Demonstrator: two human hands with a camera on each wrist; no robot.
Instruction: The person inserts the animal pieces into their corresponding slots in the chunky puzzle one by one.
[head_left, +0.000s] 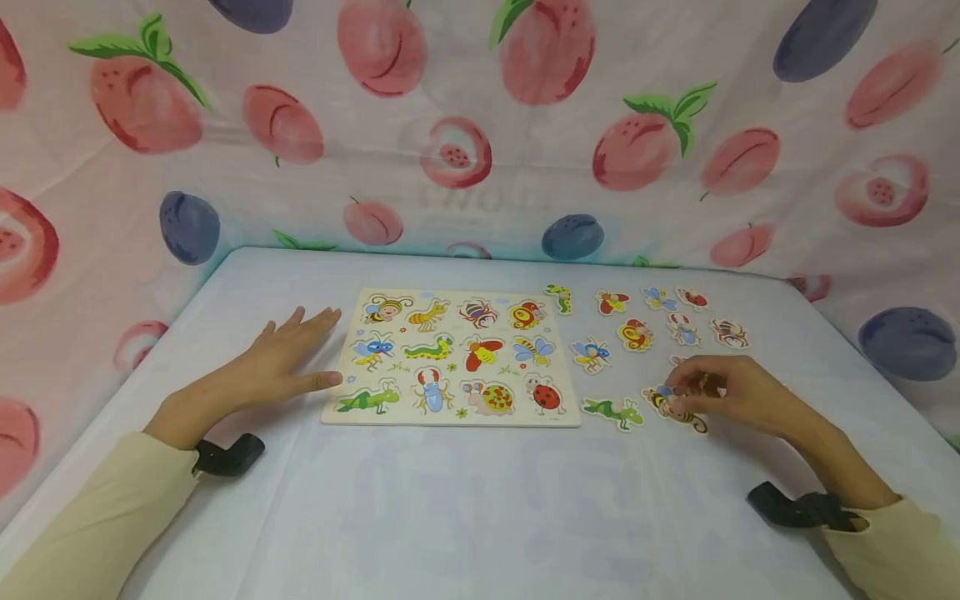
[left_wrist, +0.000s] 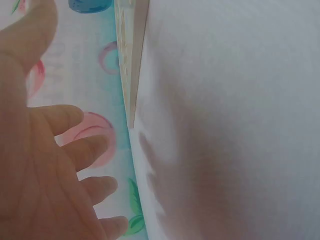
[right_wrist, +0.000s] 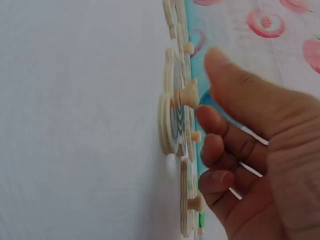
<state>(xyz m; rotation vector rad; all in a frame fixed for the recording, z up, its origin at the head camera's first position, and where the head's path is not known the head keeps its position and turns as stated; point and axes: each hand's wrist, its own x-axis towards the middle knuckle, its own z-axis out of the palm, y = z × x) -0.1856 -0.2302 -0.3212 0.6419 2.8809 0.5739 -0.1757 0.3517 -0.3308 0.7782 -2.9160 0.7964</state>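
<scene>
A wooden puzzle board (head_left: 450, 421) with insect pictures lies flat on the white table. My left hand (head_left: 288, 358) is by its left edge, fingers spread and holding nothing; its palm (left_wrist: 45, 180) shows in the left wrist view. To the right of the board, my right hand (head_left: 727, 392) is over a bee puzzle piece (head_left: 678, 410), partly covering it. In the right wrist view, the thumb and bent fingers stand apart beside the piece's wooden knob (right_wrist: 189, 95), with a gap visible. Left of the bee lies a grasshopper piece (head_left: 613, 412).
Several loose pieces lie right of the board, among them a mosquito (head_left: 592, 356), a caterpillar (head_left: 559, 299), a red-winged bug (head_left: 612, 302), a butterfly (head_left: 636, 335), a stag beetle (head_left: 685, 330) and a spider (head_left: 729, 332). Behind the table hangs a fruit-print cloth (head_left: 517, 158).
</scene>
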